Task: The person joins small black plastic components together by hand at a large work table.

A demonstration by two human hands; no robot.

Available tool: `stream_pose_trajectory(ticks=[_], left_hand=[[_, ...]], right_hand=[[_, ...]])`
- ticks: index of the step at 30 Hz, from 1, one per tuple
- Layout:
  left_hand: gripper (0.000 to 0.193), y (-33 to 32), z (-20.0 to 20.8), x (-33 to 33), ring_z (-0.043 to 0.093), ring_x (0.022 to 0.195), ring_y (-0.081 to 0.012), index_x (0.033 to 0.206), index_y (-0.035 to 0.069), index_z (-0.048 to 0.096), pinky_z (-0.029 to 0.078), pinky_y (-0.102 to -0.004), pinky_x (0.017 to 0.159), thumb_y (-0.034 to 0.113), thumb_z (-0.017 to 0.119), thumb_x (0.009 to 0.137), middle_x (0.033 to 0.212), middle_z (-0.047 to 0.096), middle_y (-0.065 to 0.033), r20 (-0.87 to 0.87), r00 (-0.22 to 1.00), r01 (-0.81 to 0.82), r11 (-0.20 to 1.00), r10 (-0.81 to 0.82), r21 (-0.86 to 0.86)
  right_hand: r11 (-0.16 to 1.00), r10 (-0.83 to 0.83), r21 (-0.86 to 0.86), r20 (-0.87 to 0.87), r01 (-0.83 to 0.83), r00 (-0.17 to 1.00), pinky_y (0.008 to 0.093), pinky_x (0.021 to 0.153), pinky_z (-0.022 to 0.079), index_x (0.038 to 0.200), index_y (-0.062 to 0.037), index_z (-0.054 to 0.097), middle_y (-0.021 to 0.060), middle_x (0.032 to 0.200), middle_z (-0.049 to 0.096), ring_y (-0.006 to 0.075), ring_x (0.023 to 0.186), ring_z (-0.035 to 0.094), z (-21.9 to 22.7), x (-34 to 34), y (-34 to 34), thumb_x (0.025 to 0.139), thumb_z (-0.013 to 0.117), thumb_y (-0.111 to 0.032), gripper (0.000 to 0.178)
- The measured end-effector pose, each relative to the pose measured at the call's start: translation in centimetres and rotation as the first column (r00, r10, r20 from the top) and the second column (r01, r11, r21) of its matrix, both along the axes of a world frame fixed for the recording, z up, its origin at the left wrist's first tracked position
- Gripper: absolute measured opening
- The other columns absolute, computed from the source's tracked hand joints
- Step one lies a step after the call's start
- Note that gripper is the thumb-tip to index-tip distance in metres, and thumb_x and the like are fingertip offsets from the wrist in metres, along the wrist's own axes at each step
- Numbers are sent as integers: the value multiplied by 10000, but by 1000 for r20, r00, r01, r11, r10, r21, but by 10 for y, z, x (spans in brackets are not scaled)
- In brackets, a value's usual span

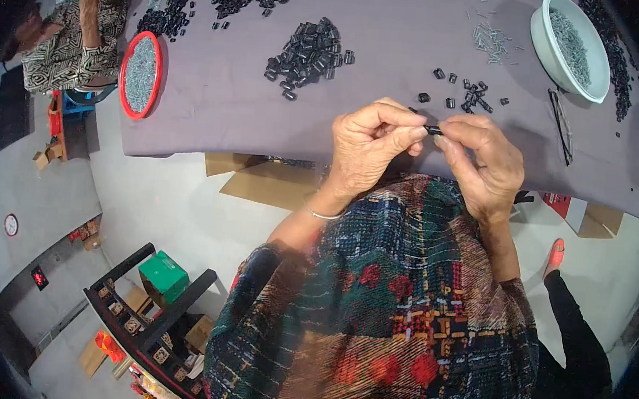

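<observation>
The left grip (371, 144) and right grip (485, 163) pinch a short, glossy black piece (434, 130), partly hidden.

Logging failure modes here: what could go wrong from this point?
Black part, pinched by left hand and right hand, is small; it might slip.
Loose pieces lie just beyond the hands; a knuckle could scatter them.
Red basket sits by the left edge of the table; a bump could spill it.

A silver bangle (323, 217) accompanies a multicoloured patterned top (394, 294).
</observation>
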State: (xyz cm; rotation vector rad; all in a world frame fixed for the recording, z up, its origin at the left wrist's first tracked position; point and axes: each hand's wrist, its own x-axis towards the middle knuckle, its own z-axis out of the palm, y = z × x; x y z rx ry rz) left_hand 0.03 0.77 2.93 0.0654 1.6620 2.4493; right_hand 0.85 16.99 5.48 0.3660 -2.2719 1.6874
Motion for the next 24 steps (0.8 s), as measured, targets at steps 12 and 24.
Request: stream_pose_trajectory(ticks=[12,24], left_hand=[[119,0,-9,6,618,706,-163,913,-36,638,533,-257,627,-89,599,813,862,622,-133,132,991,14,998,-22,57],[150,0,-5,4,616,737,-134,980,-53,631,532,-249,672,-59,605,832,868,641,-125,81,995,69,992,-61,-103]], right_hand=[[998,28,49,18,-29,999,263,642,503,850,18,610,142,882,649,199,789,637,-8,4,2,694,677,116,196],[990,54,128,26,-57,998,256,639,503,856,15,611,141,877,646,182,763,635,-16,1,5,705,671,110,188]])
